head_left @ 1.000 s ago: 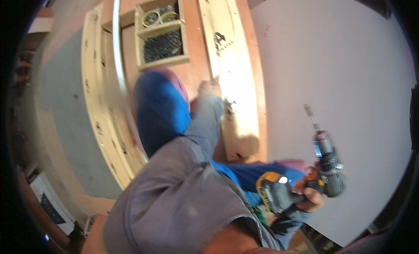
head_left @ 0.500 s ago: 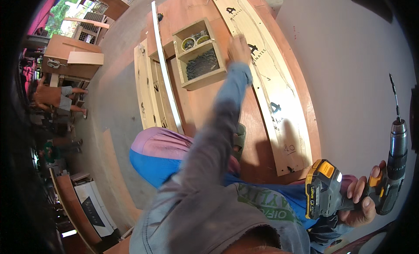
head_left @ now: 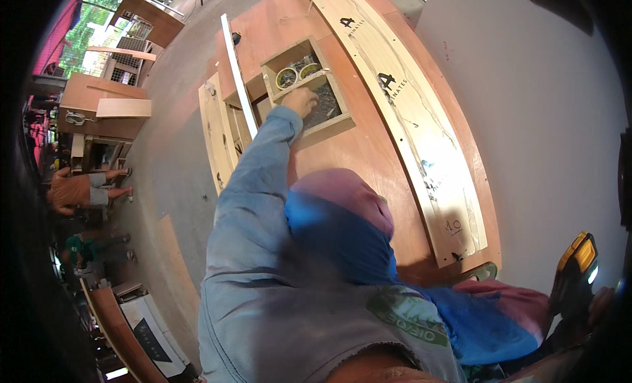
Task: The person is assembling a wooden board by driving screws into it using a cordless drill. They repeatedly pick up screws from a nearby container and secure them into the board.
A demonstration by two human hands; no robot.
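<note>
My left hand (head_left: 301,102) reaches into the divided wooden box (head_left: 340,124), over the compartment of small dark pieces that look like screws (head_left: 327,101). Its fingers are curled together, and whatever they hold is too small to make out. In the box's other compartment stand two round yellowish cups (head_left: 287,77) with small dark bits inside. At the right rim, in shadow, my right hand (head_left: 600,305) is closed round a cordless drill (head_left: 579,252). Only the drill's yellow-and-black battery end shows clearly; the chuck and bit are out of view.
A long pale wooden plank (head_left: 411,126) with black markings lies on the reddish plywood (head_left: 368,149), right of the box. A white strip (head_left: 238,73) and more planks (head_left: 216,129) lie left of it. A grey panel (head_left: 520,133) stands right. Another person (head_left: 72,189) is far left.
My left hand has moved left from beside the plank into the screw box. My right hand and the drill have shifted down and right, partly out of view. My knee now rises centrally.
</note>
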